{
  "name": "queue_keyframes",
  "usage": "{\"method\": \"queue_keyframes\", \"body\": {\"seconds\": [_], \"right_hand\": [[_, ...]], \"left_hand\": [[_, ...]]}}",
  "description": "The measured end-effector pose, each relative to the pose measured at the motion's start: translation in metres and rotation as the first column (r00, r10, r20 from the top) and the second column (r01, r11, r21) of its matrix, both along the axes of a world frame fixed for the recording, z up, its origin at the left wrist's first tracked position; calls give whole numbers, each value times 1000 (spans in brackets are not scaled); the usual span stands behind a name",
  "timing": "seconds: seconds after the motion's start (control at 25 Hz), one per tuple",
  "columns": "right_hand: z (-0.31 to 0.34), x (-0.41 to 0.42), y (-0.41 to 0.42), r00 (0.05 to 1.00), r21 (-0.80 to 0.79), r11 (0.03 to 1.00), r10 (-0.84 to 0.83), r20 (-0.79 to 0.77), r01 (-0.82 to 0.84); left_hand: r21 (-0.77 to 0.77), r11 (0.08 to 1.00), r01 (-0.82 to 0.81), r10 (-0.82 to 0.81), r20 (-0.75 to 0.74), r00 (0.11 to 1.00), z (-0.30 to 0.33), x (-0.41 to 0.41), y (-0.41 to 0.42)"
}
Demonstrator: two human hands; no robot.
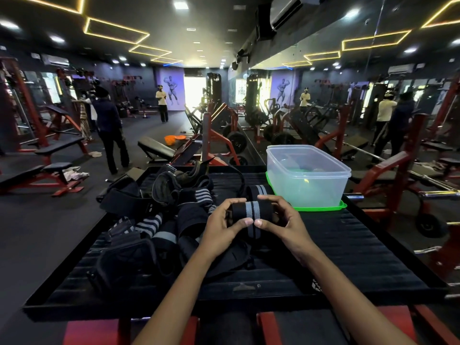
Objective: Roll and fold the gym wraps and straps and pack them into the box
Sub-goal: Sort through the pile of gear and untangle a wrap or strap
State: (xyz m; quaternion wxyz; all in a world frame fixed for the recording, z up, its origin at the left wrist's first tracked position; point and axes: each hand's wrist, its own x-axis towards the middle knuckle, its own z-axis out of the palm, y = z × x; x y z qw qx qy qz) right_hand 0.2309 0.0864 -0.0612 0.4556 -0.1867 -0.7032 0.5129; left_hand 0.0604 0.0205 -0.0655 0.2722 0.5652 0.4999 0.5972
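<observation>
I hold a rolled black wrap with a grey stripe (252,212) between both hands above the black ribbed platform (361,247). My left hand (221,225) grips its left end and my right hand (281,220) grips its right end, with the thumbs meeting in front. A second rolled wrap (258,191) lies just behind, beside the clear plastic box (308,180). The box stands on its green lid (323,208) at the platform's far right. A heap of black wraps and straps (159,215) covers the platform's left half.
Red-framed gym benches and weight machines (219,135) surround the platform. A mirror wall (348,95) runs along the right. Several people (109,125) stand on the dark floor at the back left. A chrome bar (438,194) juts out at the right.
</observation>
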Motion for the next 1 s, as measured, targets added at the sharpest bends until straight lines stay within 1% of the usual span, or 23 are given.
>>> {"method": "queue_keyframes", "body": {"seconds": [0.12, 0.2, 0.4, 0.56, 0.64, 0.72, 0.88, 1.0], "right_hand": [[2, 0, 0, 998, -19, 999, -51, -22, 51], [2, 0, 1, 997, -19, 997, -75, -32, 74], [3, -1, -2, 998, -22, 998, -51, -47, 50], [3, 0, 0, 997, -26, 998, -49, -57, 48], [3, 0, -1, 995, -38, 997, -65, -74, 62], [3, -1, -1, 995, -44, 997, -68, -71, 65], [2, 0, -2, 999, -54, 998, -16, -44, 14], [4, 1, -2, 999, -63, 998, -14, -40, 11]], "left_hand": [[-24, 998, 52, -51, 45, 998, 3, 3, -2], [-9, 998, 64, -64, 19, 998, 4, 4, -3], [4, 1000, -16, 16, 43, 999, 6, 5, -3], [-23, 999, 22, -20, 58, 998, 6, 7, -4], [-10, 999, 47, -46, 60, 997, 7, 7, -5], [15, 999, 40, -41, 41, 998, 7, 6, -5], [30, 1000, -9, 7, 71, 997, 8, 6, -6], [15, 1000, 16, -17, 76, 997, 10, 7, -7]]}}
